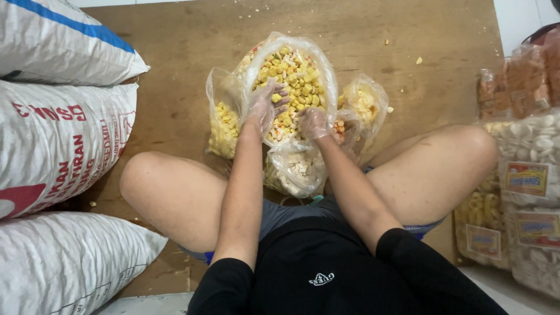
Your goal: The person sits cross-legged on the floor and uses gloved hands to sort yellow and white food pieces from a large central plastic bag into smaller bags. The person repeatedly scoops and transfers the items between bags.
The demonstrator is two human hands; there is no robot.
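I sit cross-legged on a wooden floor. A large clear plastic bag (296, 73) of mixed yellow, orange and white snack pieces lies open in front of me. My left hand (265, 107), in a thin clear glove, rests with fingers spread on the pieces inside the bag. My right hand (314, 122), also gloved, is curled at the bag's near edge on some pieces. Smaller clear bags surround it: one of yellow pieces (223, 125) at the left, one of pale pieces (366, 104) at the right, one of whitish pieces (296, 170) nearest me.
Three big white woven sacks (55, 134) are stacked along the left. Sealed packs of crackers and chips (528, 181) pile up on the right. Crumbs (418, 60) dot the wooden floor (175, 64) beyond the bags. My bare knees flank the bags.
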